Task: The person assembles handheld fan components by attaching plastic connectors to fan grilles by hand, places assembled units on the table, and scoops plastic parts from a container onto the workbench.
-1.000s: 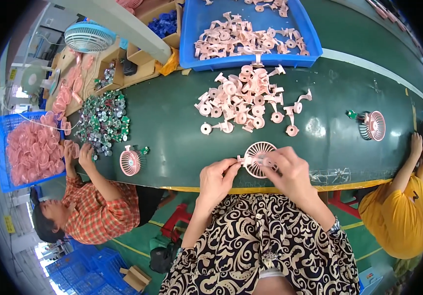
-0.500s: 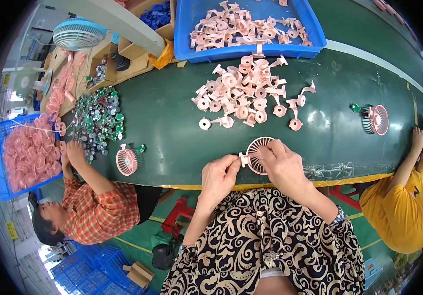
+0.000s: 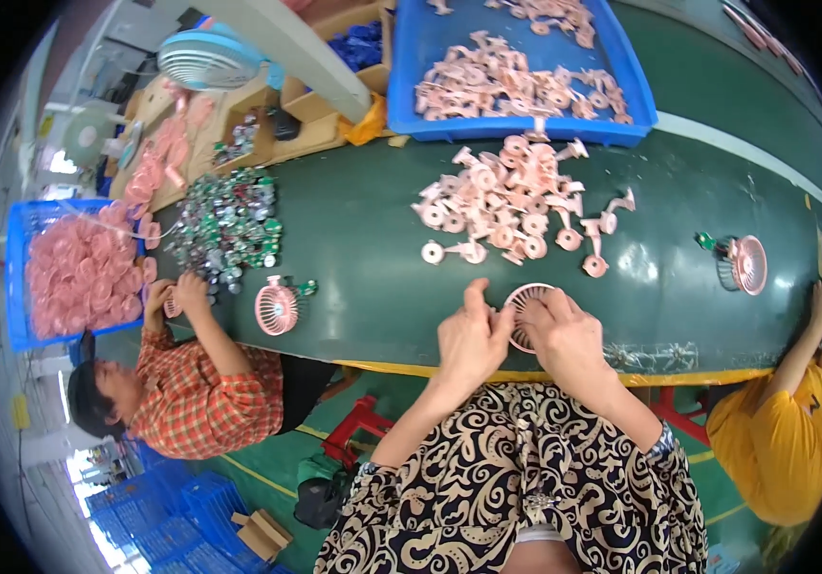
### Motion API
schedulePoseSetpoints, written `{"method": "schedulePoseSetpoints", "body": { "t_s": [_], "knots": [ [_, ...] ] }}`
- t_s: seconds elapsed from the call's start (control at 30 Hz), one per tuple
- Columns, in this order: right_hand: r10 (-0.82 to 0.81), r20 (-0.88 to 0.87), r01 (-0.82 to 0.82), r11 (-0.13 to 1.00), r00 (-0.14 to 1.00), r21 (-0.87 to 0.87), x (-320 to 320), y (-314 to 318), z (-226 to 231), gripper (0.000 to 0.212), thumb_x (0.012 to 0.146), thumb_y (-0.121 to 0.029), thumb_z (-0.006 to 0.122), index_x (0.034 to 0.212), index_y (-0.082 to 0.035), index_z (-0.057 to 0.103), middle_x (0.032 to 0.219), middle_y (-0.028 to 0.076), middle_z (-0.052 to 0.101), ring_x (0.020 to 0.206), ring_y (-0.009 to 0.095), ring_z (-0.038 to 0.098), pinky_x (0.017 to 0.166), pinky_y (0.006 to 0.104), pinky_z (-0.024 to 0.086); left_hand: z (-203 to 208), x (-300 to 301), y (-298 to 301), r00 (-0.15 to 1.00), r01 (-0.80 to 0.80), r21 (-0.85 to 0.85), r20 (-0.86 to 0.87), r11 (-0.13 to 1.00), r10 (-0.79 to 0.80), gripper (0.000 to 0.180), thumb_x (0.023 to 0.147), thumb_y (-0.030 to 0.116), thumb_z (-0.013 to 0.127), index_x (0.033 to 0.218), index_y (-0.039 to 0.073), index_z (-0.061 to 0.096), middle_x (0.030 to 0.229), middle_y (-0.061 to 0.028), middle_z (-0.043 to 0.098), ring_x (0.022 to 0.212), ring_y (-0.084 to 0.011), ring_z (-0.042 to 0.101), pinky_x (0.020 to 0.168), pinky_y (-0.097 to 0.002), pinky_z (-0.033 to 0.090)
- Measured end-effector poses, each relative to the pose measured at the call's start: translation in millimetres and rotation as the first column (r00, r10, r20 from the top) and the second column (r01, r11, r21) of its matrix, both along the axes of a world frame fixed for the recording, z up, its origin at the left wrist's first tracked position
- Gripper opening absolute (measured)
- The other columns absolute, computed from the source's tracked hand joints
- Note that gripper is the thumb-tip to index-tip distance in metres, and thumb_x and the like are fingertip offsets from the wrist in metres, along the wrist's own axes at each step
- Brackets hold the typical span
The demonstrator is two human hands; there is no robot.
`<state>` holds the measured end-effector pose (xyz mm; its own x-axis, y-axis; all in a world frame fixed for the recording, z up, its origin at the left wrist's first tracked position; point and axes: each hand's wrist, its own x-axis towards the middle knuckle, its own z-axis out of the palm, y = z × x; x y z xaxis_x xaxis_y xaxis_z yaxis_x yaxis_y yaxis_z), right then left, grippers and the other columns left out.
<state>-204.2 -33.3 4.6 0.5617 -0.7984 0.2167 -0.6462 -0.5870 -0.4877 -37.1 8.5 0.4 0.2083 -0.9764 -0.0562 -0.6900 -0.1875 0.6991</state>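
Close in front of me, at the table's near edge, is a round pink fan cage (image 3: 525,298) with thin ribs. My right hand (image 3: 569,337) is closed on it, fingers bent over its open side and hiding part of it. My left hand (image 3: 468,346) is at the cage's left rim, its index finger raised and its thumb against the rim. The small bracket at that side is hidden behind the left fingers. Beyond my hands lies a loose heap of pale pink bracket parts (image 3: 502,196).
A blue tray (image 3: 526,128) of similar parts stands behind the heap. Fan cages with green boards lie left (image 3: 277,309) and right (image 3: 747,265). Circuit boards (image 3: 224,225) are piled at left, near a co-worker in checks (image 3: 210,402). Another in yellow (image 3: 779,421) sits at right.
My left index finger has lifted from its pinch on the bracket, and the left hand now covers that bracket. My right hand stays on the cage. The whole view has shifted.
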Motion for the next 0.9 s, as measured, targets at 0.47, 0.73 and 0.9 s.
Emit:
{"method": "schedulePoseSetpoints", "body": {
  "t_s": [0.47, 0.73, 0.9],
  "knots": [
    [-0.205, 0.008, 0.198, 0.951, 0.979, 0.240, -92.7, 2.2, 28.7, 0.054, 0.071, -0.009, 0.088, 0.121, -0.003, 0.068, 0.127, 0.016, 0.063, 0.108, 0.036, 0.068, 0.090, 0.0419, 0.058, 15.8, 105.6, -1.0, 0.949, -0.268, -0.250, 0.097, 0.930, 0.299, 0.035, 0.089, 0.021, 0.078, 0.119, 0.006, 0.069, 0.114, -0.0146, 0.070, 0.111, -0.0306, 0.063, 0.099, -0.0429, 0.049],
    [-0.651, 0.054, 0.647, 0.736, 0.757, -0.199, -160.7, -25.9, 17.1, 0.029, 0.092, -0.010, 0.076, 0.119, -0.002, 0.070, 0.121, 0.013, 0.067, 0.089, 0.024, 0.071, 0.073, 0.0356, 0.056, 8.6, 280.3, 57.1, 0.392, -0.395, -0.512, 0.657, 0.763, 0.644, 0.052, 0.089, 0.021, 0.071, 0.137, 0.005, 0.059, 0.144, -0.0344, 0.049, 0.131, -0.0503, 0.049, 0.111, -0.0576, 0.038],
    [-0.484, 0.184, 0.489, 0.872, 0.855, 0.019, -93.6, -45.8, 11.3, 0.024, 0.088, -0.014, 0.080, 0.107, -0.001, 0.074, 0.106, 0.012, 0.071, 0.069, 0.021, 0.069, 0.060, 0.0338, 0.054, -26.7, 301.4, 88.0, 0.223, -0.413, -0.537, 0.724, 0.736, 0.653, 0.060, 0.089, 0.020, 0.071, 0.146, 0.011, 0.055, 0.150, -0.0360, 0.041, 0.135, -0.0515, 0.045, 0.111, -0.0570, 0.038]
  ]
}}
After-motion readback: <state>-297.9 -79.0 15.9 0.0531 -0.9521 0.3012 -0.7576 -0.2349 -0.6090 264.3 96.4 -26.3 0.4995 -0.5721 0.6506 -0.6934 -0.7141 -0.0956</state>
